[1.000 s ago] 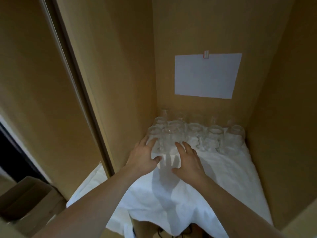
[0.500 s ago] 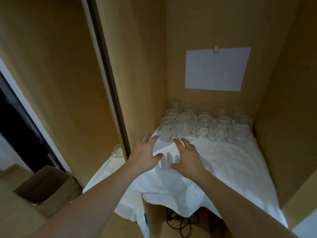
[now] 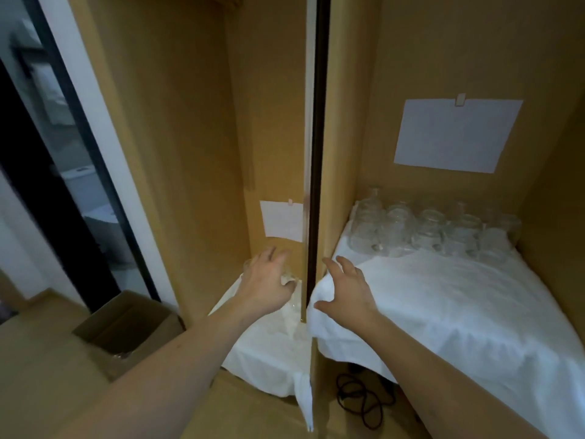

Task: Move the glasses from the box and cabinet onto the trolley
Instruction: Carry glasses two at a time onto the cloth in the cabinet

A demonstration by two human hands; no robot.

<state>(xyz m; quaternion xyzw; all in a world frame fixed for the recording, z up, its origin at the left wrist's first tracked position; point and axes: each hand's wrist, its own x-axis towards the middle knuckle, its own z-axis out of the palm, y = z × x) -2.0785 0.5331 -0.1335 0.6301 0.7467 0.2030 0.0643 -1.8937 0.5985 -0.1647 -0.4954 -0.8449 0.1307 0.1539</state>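
Left hand (image 3: 264,280) grip spread over glass (image 3: 289,277); right hand (image 3: 345,288) grip open.

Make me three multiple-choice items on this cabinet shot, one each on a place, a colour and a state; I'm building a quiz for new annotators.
1. Where does the cluster of glasses stand?
A. At the back of the right compartment
B. On the floor
C. Inside the cardboard box

2. What colour is the cloth on the shelf?
A. Blue
B. White
C. Black

3. How is the right hand?
A. Clenched in a fist
B. Gripping a glass
C. Fingers spread, holding nothing

Answers:
1 A: the glasses stand on the cloth against the back wall, under the large paper sheet.
2 B: the cloth reads plain white in both compartments.
3 C: the right hand's fingers are straight and apart over the cloth's front corner, beside the dark door edge; the left hand reaches into the other compartment, also holding nothing.
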